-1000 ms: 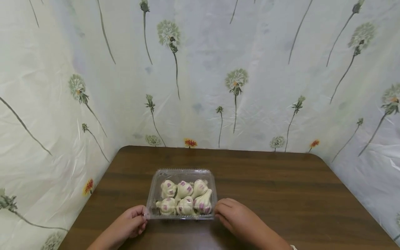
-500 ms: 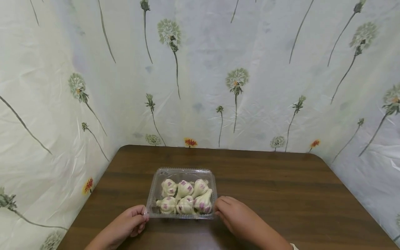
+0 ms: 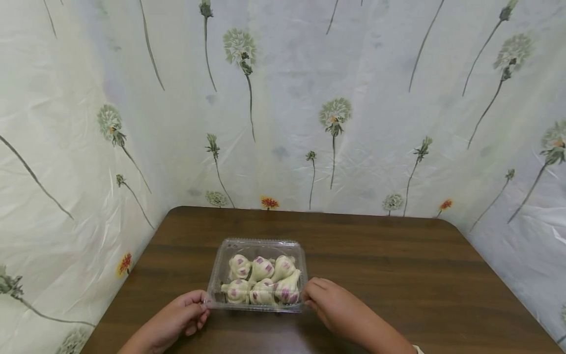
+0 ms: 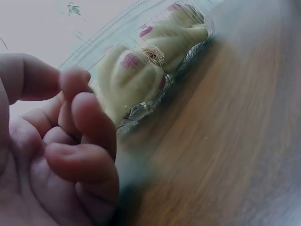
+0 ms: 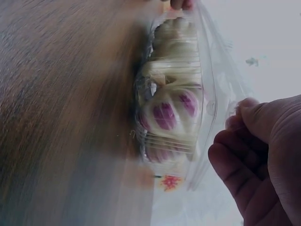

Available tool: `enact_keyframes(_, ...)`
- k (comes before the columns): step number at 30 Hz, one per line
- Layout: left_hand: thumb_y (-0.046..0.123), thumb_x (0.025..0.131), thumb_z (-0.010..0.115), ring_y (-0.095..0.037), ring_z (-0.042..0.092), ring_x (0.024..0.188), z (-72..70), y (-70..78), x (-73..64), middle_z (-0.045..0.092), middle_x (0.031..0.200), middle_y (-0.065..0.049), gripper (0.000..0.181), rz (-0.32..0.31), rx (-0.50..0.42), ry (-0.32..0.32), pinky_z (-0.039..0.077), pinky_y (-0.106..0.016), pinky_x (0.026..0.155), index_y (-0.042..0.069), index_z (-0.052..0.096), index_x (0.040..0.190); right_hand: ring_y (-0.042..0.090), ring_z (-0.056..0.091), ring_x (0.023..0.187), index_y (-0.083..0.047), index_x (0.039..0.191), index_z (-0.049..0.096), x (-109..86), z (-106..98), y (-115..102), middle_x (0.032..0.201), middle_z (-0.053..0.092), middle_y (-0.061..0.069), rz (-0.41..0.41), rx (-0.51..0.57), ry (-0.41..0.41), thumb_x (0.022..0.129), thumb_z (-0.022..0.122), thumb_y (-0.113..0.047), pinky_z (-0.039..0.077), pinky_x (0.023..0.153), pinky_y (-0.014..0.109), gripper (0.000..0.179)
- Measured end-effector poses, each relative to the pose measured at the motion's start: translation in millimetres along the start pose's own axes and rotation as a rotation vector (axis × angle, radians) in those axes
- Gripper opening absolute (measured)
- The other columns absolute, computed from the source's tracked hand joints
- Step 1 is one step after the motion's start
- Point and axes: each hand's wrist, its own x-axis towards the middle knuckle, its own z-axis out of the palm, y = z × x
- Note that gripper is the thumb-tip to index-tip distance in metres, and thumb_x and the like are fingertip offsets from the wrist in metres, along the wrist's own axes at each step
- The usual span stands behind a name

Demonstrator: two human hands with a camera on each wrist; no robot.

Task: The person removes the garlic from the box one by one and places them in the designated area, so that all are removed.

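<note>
A clear plastic clamshell box (image 3: 258,244) with its lid down lies at the near middle of the table, filled with several garlic bulbs (image 3: 263,268), white with purple patches. The left hand (image 3: 179,314) pinches the box's near left corner between thumb and forefinger, its other fingers curled below. On the opposite side, the right hand (image 3: 336,312) pinches the near right corner. In the right wrist view, thumb and fingertip hold the thin plastic rim (image 5: 211,108), and the garlic shows through the ribbed side wall. The left wrist view has garlic (image 4: 129,77) just beyond the fingertips.
The dark brown wooden table (image 3: 376,265) has rounded far corners. A pale curtain (image 3: 283,98) printed with dandelions and orange flowers hangs behind it and along both sides.
Both hands keep their pinch on the box corners. The box's near edge tilts very slightly; otherwise hardly anything moves.
</note>
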Motion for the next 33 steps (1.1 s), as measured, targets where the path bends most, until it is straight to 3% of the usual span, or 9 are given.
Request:
enact_keyframes(4, 0.01, 0.108, 0.048, -0.004, 0.05, 0.071, 0.0, -1.8, 1.7, 0.056, 0.084, 0.006, 0.012, 0.007, -0.01, 0.008, 0.04, -0.018, 0.06, 0.013, 0.058, 0.102, 0.0, 0.05, 0.084, -0.016, 0.099, 0.059, -0.1, -1.8, 1.4, 0.093, 0.054, -0.011, 0.006, 0.035, -0.016, 0.095, 0.074, -0.004, 0.047, 0.073, 0.014, 0.019)
enact_keyframes(9, 0.01, 0.108, 0.051, -0.005, 0.047, 0.068, 0.0, -2.6, 2.2, 0.056, 0.082, 0.006, 0.012, 0.022, 0.02, -0.008, 0.039, -0.019, 0.06, 0.011, 0.054, 0.097, 0.0, 0.05, 0.086, -0.017, 0.099, 0.06, 0.6, -7.0, 4.4, 0.094, 0.055, -0.013, 0.052, 0.078, -0.051, 0.097, 0.071, -0.002, 0.05, 0.074, 0.018, 0.018)
enact_keyframes(15, 0.012, 0.109, 0.052, -0.005, 0.046, 0.067, 1.1, -2.3, 0.4, 0.058, 0.084, 0.006, 0.026, 0.05, 0.09, -0.047, 0.038, -0.02, 0.06, -0.013, 0.045, 0.101, -0.001, 0.048, 0.083, -0.017, 0.1, 0.061, 2.1, -16.3, 7.0, 0.094, 0.054, -0.014, 0.117, 0.17, -0.123, 0.101, 0.068, -0.006, 0.048, 0.072, 0.019, 0.013)
enact_keyframes(19, 0.012, 0.109, 0.052, -0.004, 0.045, 0.065, 3.7, -1.0, 1.1, 0.058, 0.083, 0.005, 0.031, 0.059, 0.124, -0.046, 0.037, -0.021, 0.057, -0.018, 0.043, 0.103, -0.002, 0.047, 0.082, -0.017, 0.099, 0.059, 2.3, -19.9, 8.2, 0.094, 0.052, -0.015, 0.147, 0.205, -0.153, 0.101, 0.068, -0.007, 0.047, 0.071, 0.019, 0.014)
enact_keyframes(23, 0.014, 0.108, 0.054, -0.007, 0.05, 0.065, 5.9, 0.2, 1.6, 0.06, 0.084, 0.002, 0.027, 0.034, 0.137, -0.016, 0.042, -0.021, 0.058, -0.011, 0.05, 0.101, -0.001, 0.045, 0.082, -0.018, 0.098, 0.057, 3.6, -21.4, 7.7, 0.093, 0.05, -0.015, 0.152, 0.213, -0.161, 0.101, 0.068, -0.006, 0.045, 0.07, 0.019, 0.016)
enact_keyframes(26, 0.011, 0.108, 0.049, -0.01, 0.055, 0.073, 3.6, 0.3, 0.3, 0.062, 0.088, 0.0, 0.016, 0.022, 0.072, -0.024, 0.047, -0.022, 0.063, 0.0, 0.055, 0.098, 0.0, 0.044, 0.083, -0.018, 0.098, 0.056, 4.2, -22.2, 6.2, 0.093, 0.049, -0.015, 0.159, 0.211, -0.169, 0.102, 0.067, -0.007, 0.044, 0.07, 0.02, 0.016)
enact_keyframes(29, 0.005, 0.105, 0.042, -0.01, 0.058, 0.08, -0.9, -1.3, -2.1, 0.062, 0.092, 0.001, 0.018, 0.064, -0.012, -0.073, 0.048, -0.021, 0.067, 0.009, 0.059, 0.1, 0.0, 0.044, 0.083, -0.017, 0.098, 0.057, 4.4, -22.3, 4.6, 0.094, 0.049, -0.015, 0.167, 0.21, -0.177, 0.102, 0.066, -0.007, 0.044, 0.07, 0.02, 0.015)
enact_keyframes(33, 0.001, 0.106, 0.041, -0.005, 0.056, 0.08, -4.4, -4.8, -3.3, 0.062, 0.093, 0.006, 0.022, 0.139, -0.065, -0.138, 0.045, -0.019, 0.068, 0.012, 0.061, 0.104, 0.0, 0.045, 0.083, -0.018, 0.098, 0.057, 4.0, -21.9, 3.2, 0.094, 0.05, -0.015, 0.162, 0.2, -0.17, 0.102, 0.066, -0.009, 0.045, 0.071, 0.02, 0.014)
